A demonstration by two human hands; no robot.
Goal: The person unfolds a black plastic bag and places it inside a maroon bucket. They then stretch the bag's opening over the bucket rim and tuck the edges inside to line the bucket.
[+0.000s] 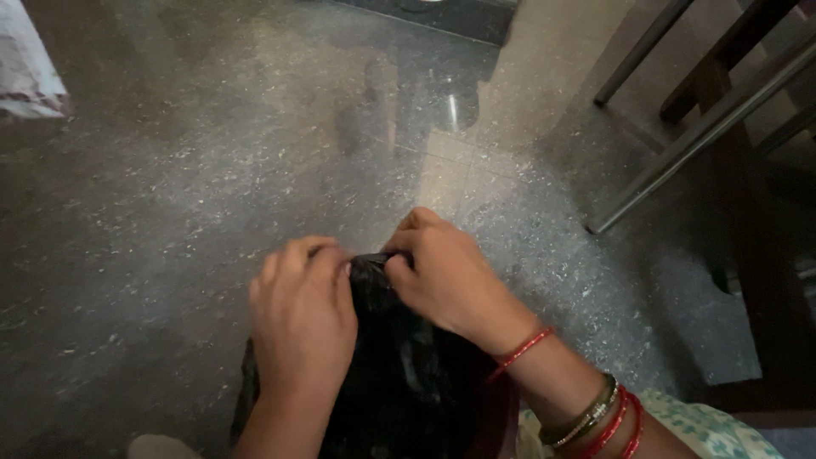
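Low in the middle of the view, above a dark speckled stone floor (170, 195), two bare hands meet at the top of a black plastic bag (408, 382). Its glossy, crumpled body hangs between the forearms and runs down to the bottom edge of the view, and its gathered neck sits right where the fingertips come together. On the near left, the left hand (302, 314) has its fingers curled together and pinched on the bunched plastic, knuckles up. Beside it, the right hand (442, 276) closes its fingers on the same neck from the other side, so the two hands touch or nearly touch. Red and metal bangles (599, 421) ring the right wrist, with a thin red thread (520, 348) nearer the hand. Off to the upper right stand grey metal legs (680, 144) of some furniture, well apart from the bag
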